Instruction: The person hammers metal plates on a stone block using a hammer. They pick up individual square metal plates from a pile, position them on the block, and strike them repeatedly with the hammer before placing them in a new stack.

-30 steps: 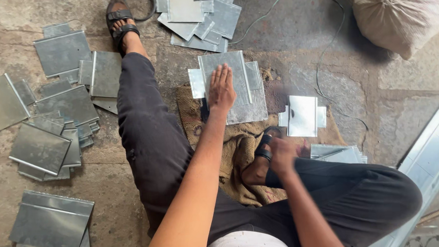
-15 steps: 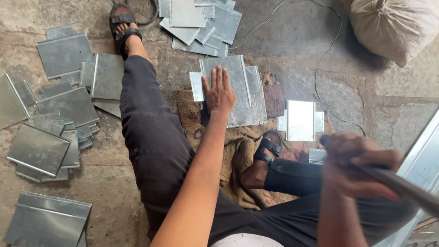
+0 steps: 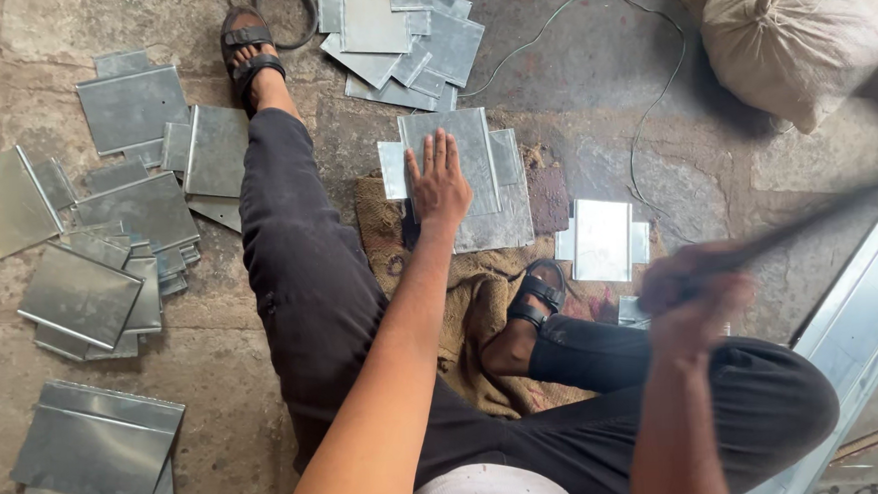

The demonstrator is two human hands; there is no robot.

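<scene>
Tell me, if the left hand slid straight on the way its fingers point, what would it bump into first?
The left hand lies flat on a grey metal sheet, fingers pointing away from the person. Past that sheet's far edge comes a strip of bare stone floor, then most likely the heap of metal sheets beyond.

I see a rough grey stone floor [image 3: 590,69] in flat daylight. A worn brown burlap mat [image 3: 482,295] lies on it, a bulging pale cloth sack [image 3: 788,28] sits at the upper right, and a thin grey cable [image 3: 651,95] curls between them.
</scene>
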